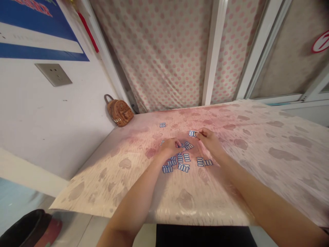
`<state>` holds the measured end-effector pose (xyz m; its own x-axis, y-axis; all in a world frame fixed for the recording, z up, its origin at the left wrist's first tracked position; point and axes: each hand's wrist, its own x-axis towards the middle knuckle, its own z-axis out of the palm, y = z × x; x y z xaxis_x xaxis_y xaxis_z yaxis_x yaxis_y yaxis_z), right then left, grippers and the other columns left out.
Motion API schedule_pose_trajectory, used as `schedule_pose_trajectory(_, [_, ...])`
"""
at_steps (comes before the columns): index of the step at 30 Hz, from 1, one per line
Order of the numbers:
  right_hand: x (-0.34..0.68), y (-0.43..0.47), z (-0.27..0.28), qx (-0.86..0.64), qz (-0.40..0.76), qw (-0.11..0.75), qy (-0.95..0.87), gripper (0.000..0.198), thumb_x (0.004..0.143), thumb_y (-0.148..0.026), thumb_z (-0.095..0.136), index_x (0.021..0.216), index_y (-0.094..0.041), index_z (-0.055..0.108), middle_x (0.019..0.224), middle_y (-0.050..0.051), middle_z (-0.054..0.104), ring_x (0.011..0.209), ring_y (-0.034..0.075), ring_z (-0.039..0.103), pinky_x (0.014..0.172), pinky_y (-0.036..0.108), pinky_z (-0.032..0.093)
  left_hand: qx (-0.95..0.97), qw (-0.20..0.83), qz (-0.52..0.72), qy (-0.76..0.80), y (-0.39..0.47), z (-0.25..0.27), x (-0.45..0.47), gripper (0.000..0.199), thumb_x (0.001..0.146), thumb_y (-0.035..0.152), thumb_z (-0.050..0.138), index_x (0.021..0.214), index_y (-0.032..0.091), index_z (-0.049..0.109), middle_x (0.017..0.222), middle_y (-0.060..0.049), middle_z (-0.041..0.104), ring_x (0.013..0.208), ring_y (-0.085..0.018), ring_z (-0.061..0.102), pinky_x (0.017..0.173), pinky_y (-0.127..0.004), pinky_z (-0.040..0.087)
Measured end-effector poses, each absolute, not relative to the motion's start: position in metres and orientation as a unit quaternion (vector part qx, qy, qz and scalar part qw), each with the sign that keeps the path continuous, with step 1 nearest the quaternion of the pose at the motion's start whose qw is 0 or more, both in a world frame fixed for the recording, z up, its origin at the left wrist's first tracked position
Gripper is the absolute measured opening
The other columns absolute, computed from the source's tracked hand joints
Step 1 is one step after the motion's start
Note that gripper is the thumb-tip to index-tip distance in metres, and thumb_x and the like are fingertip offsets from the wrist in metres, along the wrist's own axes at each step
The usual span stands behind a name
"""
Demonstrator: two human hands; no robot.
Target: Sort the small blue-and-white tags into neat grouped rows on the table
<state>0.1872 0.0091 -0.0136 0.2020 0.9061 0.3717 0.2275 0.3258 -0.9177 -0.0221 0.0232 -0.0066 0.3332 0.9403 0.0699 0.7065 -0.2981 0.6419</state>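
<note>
Several small flat pieces with white bars edged in blue lie in a loose cluster [180, 158] on the patterned tablecloth [185, 200]. My right hand [207, 138] pinches one such blue-and-white piece [192, 133] between thumb and fingers, just above the cloth. My left hand [169, 147] rests at the upper left of the cluster, its thumb and index finger apart and touching or close to the pieces; its other fingers are partly hidden. A separate pair of pieces [204, 161] lies to the right of the cluster, below my right hand.
Farther back on the cloth sits a lone group of pieces [162, 125]. A small brown backpack-shaped bag [119, 111] leans by the wall at the table's left rear corner. Behind the table hangs a dotted curtain [169, 51]. A dark bin [31, 228] stands on the floor at lower left.
</note>
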Motion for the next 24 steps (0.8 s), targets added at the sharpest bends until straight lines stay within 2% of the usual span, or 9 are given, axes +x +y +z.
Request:
schedule_pose_trajectory(4, [0.186,0.009,-0.013,-0.501,0.289,0.593,-0.560,0.017,0.074,-0.038,0.059,0.070,-0.022,0.057,0.062,-0.001,0.058,0.061,0.017,0.053,0.060,0.029,0.039,0.782,0.228,0.190,0.548,0.022,-0.008,-0.017,0.021,0.069,0.034,0.082,0.081,0.020,0.073,0.079,0.000,0.069,0.070,-0.016,0.061,0.057,-0.025,0.034])
schedule_pose_trajectory(8, [0.184,0.006,-0.012,-0.502,0.293,0.594,-0.556,0.016,0.073,-0.038,0.059,0.070,-0.022,0.058,0.062,-0.002,0.057,0.062,0.017,0.053,0.062,0.030,0.038,0.779,0.252,0.208,0.535,0.023,-0.008,-0.015,0.011,0.072,0.023,0.079,0.077,0.018,0.070,0.073,0.000,0.068,0.069,-0.015,0.062,0.057,-0.024,0.036])
schedule_pose_trajectory(13, [0.183,0.003,-0.009,-0.489,0.300,0.590,-0.568,0.017,0.076,-0.038,0.062,0.071,-0.022,0.060,0.063,-0.002,0.057,0.064,0.016,0.052,0.063,0.030,0.037,0.751,0.306,0.291,0.507,0.027,-0.008,-0.019,0.004,0.077,0.012,0.070,0.078,0.016,0.069,0.069,0.000,0.069,0.064,-0.013,0.063,0.056,-0.021,0.039])
schedule_pose_trajectory(18, [0.179,0.003,-0.010,-0.411,0.357,0.572,-0.614,0.020,0.076,-0.040,0.067,0.076,-0.021,0.064,0.075,0.001,0.062,0.072,0.018,0.055,0.069,0.031,0.041,0.722,0.368,0.386,0.440,0.030,-0.002,-0.021,0.005,0.081,0.013,0.068,0.078,0.014,0.071,0.078,-0.004,0.074,0.070,-0.014,0.067,0.063,-0.021,0.045])
schedule_pose_trajectory(24, [0.176,0.000,-0.009,-0.408,0.383,0.546,-0.623,0.022,0.076,-0.042,0.069,0.073,-0.021,0.063,0.073,0.001,0.061,0.072,0.018,0.055,0.069,0.031,0.043,0.658,0.415,0.471,0.416,0.025,0.004,-0.013,0.006,0.082,0.015,0.067,0.081,0.012,0.073,0.079,-0.006,0.074,0.070,-0.014,0.067,0.067,-0.022,0.049])
